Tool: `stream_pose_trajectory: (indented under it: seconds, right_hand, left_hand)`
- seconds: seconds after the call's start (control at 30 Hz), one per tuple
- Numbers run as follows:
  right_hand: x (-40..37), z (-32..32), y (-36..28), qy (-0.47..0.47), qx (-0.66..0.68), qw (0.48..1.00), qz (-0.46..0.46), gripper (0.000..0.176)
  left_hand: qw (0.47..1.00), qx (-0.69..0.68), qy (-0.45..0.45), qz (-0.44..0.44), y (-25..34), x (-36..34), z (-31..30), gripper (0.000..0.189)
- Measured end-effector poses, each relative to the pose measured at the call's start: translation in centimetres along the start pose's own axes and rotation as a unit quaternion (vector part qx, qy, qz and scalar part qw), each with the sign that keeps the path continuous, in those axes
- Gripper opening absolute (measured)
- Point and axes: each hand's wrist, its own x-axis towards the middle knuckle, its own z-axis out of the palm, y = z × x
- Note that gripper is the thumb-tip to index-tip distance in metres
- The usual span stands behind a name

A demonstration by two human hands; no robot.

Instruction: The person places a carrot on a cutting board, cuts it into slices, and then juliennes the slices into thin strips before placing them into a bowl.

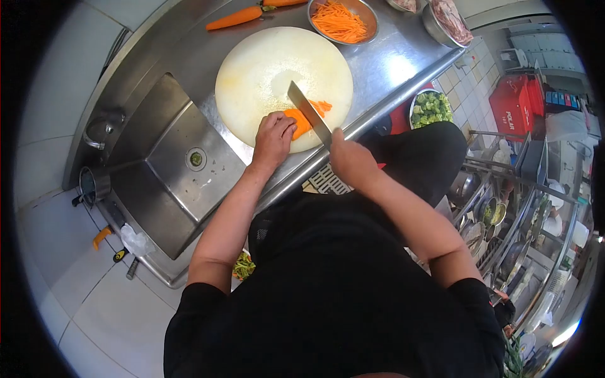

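On a round white cutting board (pixel 252 69) lies an orange carrot piece (pixel 297 124), with a few cut orange strips (pixel 322 107) beside it. My left hand (pixel 274 137) presses on the carrot piece from the left, its fingers curled together. A broad knife (pixel 310 113) stands across the carrot's right side, its blade between the piece and the strips. My right hand (pixel 348 157) is closed round the knife's handle, which the fingers hide, just past the board's lower right edge.
Whole carrots (pixel 234 18) and a bowl of shredded carrot (pixel 340 20) lie behind the board. A sink (pixel 189 183) is at the left. A metal bowl of meat (pixel 449 24) stands at the upper right. Green vegetables (pixel 431 109) fill a bowl beyond the counter edge.
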Motion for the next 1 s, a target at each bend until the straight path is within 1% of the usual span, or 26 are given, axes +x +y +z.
stream_pose_trajectory:
  seconds: [0.03,0.13,0.23,0.27,0.3,0.37,0.4,0.43,0.53,0.63,0.67,0.73,0.8,0.83,0.9,0.97,1.0]
  right_hand:
    - [0.5,-0.2,-0.1,0.003,0.005,1.0,0.002,0.018]
    - [2.2,-3.4,-1.6,0.019,-0.003,0.999,-0.047,0.018]
    - [-0.2,-2.4,-0.9,0.005,-0.021,0.999,-0.05,0.017]
    - [-0.9,-1.5,-0.9,0.012,-0.024,0.999,-0.022,0.016]
    - [-0.7,-0.5,-0.5,0.008,-0.029,0.999,-0.024,0.016]
    - [-0.1,0.7,-0.5,0.002,-0.019,1.0,0.009,0.016]
    - [0.8,0.3,-0.4,0.016,-0.007,1.0,-0.012,0.018]
    - [1.5,0.1,-0.3,0.018,-0.002,1.0,-0.009,0.018]
    - [2.3,-4.4,-2.4,-0.013,-0.008,0.999,-0.028,0.017]
    - [-0.6,-3.0,-2.2,-0.035,0.001,0.999,-0.005,0.017]
    - [-0.7,-0.8,-1.2,-0.019,0.003,1.0,0.005,0.016]
    - [0.0,-0.1,-1.0,-0.023,-0.006,1.0,0.008,0.018]
    - [1.6,-0.9,-1.5,-0.009,-0.013,1.0,0.007,0.024]
    - [2.0,-1.9,-1.8,-0.005,-0.011,1.0,0.008,0.024]
    - [2.7,-4.2,-2.7,-0.032,-0.011,0.999,-0.017,0.028]
    - [1.1,-3.4,-2.5,-0.031,-0.018,0.999,-0.033,0.026]
    - [0.2,-2.3,-2.3,-0.045,-0.011,0.999,0.004,0.025]
  left_hand:
    - [1.0,0.002,-0.004,0.005,0.0,-0.1,-0.1,0.017]
    - [1.0,0.017,-0.008,-0.002,-0.2,0.3,0.1,0.015]
    - [1.0,0.008,-0.001,-0.002,-0.2,-0.1,0.2,0.015]
    - [1.0,0.009,-0.003,-0.006,0.0,0.0,0.1,0.016]
    - [1.0,0.011,-0.005,-0.01,0.1,-0.1,0.1,0.016]
    - [1.0,0.009,-0.002,-0.01,0.0,-0.1,0.3,0.016]
    - [1.0,0.009,-0.005,-0.007,-0.1,-0.1,0.3,0.016]
    - [1.0,0.01,-0.01,-0.003,-0.1,-0.3,0.2,0.016]
    - [1.0,0.02,-0.006,0.001,-0.4,0.1,0.3,0.015]
    - [1.0,0.026,0.0,0.005,-0.3,0.1,0.4,0.015]
    - [1.0,0.019,0.0,0.0,-0.1,0.1,0.3,0.015]
    - [1.0,0.012,0.003,-0.006,0.0,0.0,0.4,0.015]
    - [1.0,0.016,0.003,0.004,-0.3,0.0,0.5,0.014]
    - [1.0,0.017,0.001,0.007,-0.4,-0.2,0.6,0.014]
    - [1.0,0.023,0.006,0.009,-0.5,0.0,0.6,0.014]
    - [1.0,0.022,0.001,0.005,-0.5,-0.1,0.6,0.014]
    - [1.0,0.02,-0.003,0.004,-0.4,-0.1,0.6,0.014]
